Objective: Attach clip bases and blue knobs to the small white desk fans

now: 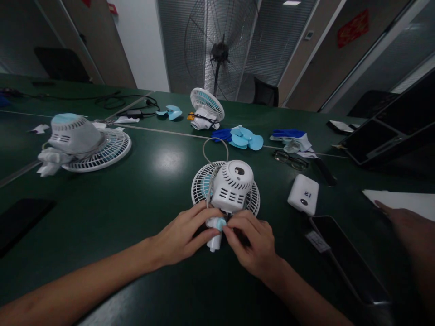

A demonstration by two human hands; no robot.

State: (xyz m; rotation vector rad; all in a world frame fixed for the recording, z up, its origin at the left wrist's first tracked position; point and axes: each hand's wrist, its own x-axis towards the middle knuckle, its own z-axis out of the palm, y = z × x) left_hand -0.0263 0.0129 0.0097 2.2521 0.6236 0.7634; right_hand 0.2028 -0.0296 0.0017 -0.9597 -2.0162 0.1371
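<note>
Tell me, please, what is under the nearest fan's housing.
Under the housing is a white grille, with something light blue showing through its left side; the grille's middle is covered.

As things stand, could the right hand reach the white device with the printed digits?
Probably yes: the right hand is busy at the light-blue piece, but the white device sits off to its right, with nothing visible between them.

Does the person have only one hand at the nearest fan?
No, the left hand and the right hand are both at the white piece beside its housing.
</note>
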